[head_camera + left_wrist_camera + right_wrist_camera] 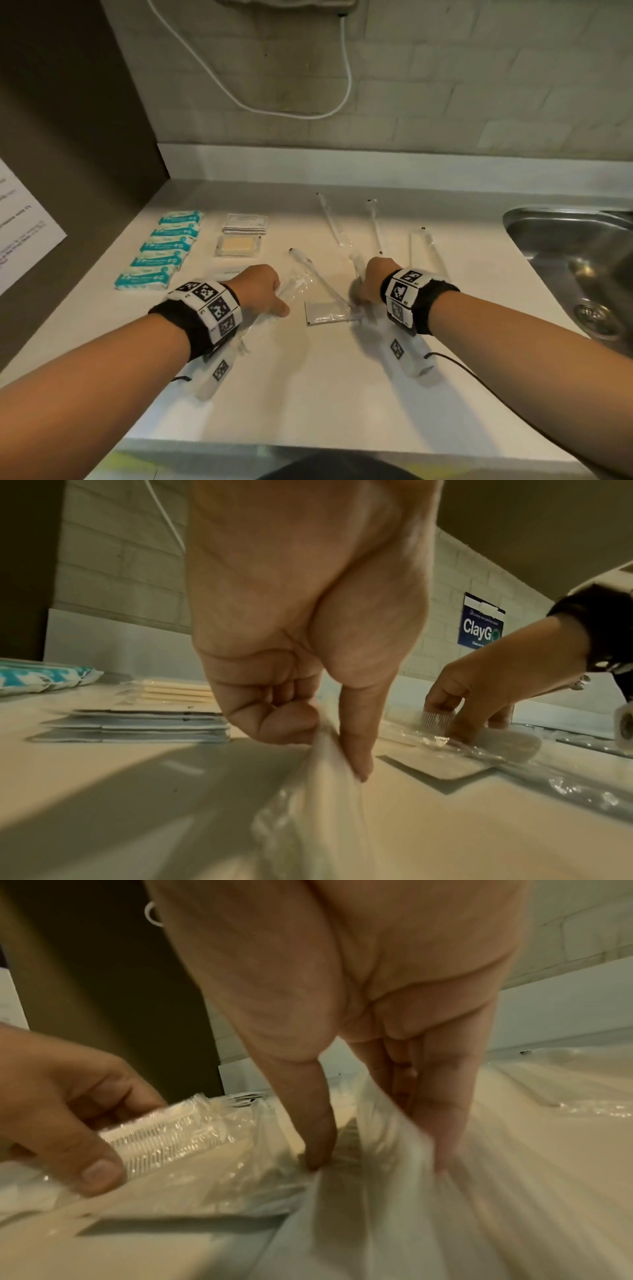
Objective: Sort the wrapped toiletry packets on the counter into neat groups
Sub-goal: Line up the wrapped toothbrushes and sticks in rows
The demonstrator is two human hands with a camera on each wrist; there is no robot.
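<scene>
My left hand [274, 298] [329, 742] pinches a clear-wrapped comb packet [295, 281] [164, 1137] between thumb and curled fingers, just above the white counter [308, 383]. To its right, my right hand [363, 296] [377, 1161] pinches another clear-wrapped packet [356, 265] [387, 1137] between thumb and fingers, low over the counter. A flat grey sachet [327, 312] [441, 769] lies between the hands. One wrapped toothbrush [318, 277] lies slantwise across it. The fingertips are hidden in the head view.
Sorted at the left are a column of teal packets [161, 253] [41, 677], a sachet stack [245, 223] [137, 726] and soap packets [238, 245]. Wrapped toothbrushes [375, 222] lie behind my right hand. A steel sink [575, 260] borders the right edge. A white cord [346, 68] hangs on the wall.
</scene>
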